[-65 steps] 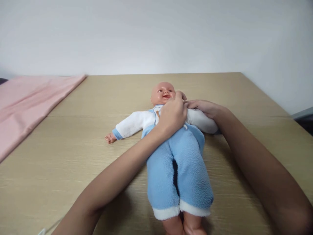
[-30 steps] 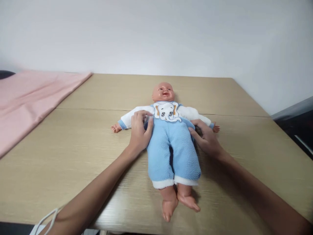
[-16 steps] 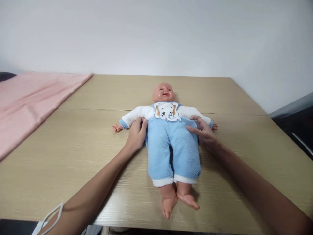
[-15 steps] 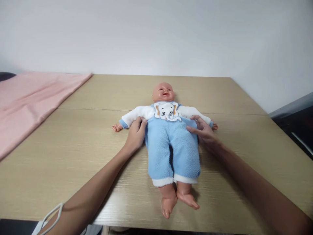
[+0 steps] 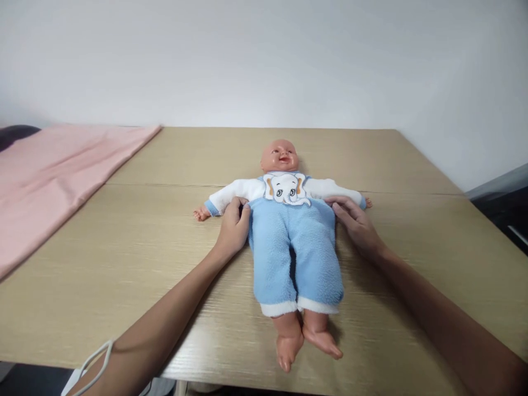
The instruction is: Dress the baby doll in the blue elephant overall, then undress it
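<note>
A baby doll (image 5: 284, 258) lies on its back on the wooden table, head away from me and bare feet toward me. Its outfit has white sleeves, a white elephant patch (image 5: 286, 188) on the chest and light blue fleece pants (image 5: 272, 242) with white cuffs. At the left side of the waist, my left hand (image 5: 234, 225) is closed on the edge of the pants, thumb on top. My right hand (image 5: 355, 224) pinches the opposite side of the waist, thumb close to the fingers. Its fingertips are partly hidden by the cloth.
A pink cloth (image 5: 70, 181) covers the left part of the wooden table (image 5: 136, 264). Behind the table rises a pale wall (image 5: 264, 66). A dark object (image 5: 503, 209) stands past the right edge, and a white cord loop (image 5: 97, 360) hangs at my left forearm.
My right thumb has drawn back from the front of the pants toward the waist's side edge. The view has shifted slightly; the doll and my left hand look otherwise the same.
</note>
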`<state>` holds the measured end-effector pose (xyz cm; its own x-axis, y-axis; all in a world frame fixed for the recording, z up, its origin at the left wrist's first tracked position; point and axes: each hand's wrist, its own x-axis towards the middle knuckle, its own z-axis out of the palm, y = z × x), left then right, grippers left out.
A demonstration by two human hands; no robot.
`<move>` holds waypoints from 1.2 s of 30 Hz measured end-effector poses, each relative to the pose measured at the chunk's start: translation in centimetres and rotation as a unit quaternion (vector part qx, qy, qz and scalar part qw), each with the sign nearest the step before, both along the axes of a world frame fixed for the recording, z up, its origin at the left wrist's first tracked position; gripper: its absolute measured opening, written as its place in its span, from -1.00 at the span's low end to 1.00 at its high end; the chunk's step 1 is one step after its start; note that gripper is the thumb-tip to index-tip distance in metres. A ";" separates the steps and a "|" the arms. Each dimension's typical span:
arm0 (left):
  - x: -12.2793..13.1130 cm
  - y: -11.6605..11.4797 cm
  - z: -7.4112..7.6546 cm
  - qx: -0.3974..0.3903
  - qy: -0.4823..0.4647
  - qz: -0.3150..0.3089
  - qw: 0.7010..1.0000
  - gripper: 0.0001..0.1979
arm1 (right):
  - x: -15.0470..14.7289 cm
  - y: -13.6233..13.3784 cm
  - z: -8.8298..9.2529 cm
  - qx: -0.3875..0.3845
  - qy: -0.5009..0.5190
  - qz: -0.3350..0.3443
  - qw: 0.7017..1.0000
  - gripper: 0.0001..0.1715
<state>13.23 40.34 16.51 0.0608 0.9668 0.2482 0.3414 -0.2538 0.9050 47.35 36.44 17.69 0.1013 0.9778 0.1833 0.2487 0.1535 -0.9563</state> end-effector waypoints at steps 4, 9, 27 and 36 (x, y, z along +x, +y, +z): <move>0.0 0.0 -0.1 0.000 0.019 -0.001 1.000 -0.85 | -0.2 0.0 0.3 -0.018 -0.026 0.065 0.997 -0.55; 0.0 0.0 -0.1 0.004 0.035 0.006 0.999 -0.85 | 0.0 0.1 0.1 -0.046 0.105 0.082 0.990 -0.63; 0.2 -1.2 0.6 0.158 0.061 0.090 0.981 -0.89 | 3.9 0.1 0.8 0.168 -0.451 -0.156 0.863 -0.52; -0.2 -3.0 1.4 0.286 0.117 -0.040 0.950 -0.86 | 8.8 1.1 0.3 0.114 -0.374 -0.030 0.920 -0.42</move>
<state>12.99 37.36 17.95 0.2467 0.6676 0.7025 0.4743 -0.7153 0.5132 56.13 37.56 18.01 -0.0840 0.9021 0.4233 0.8389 0.2933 -0.4585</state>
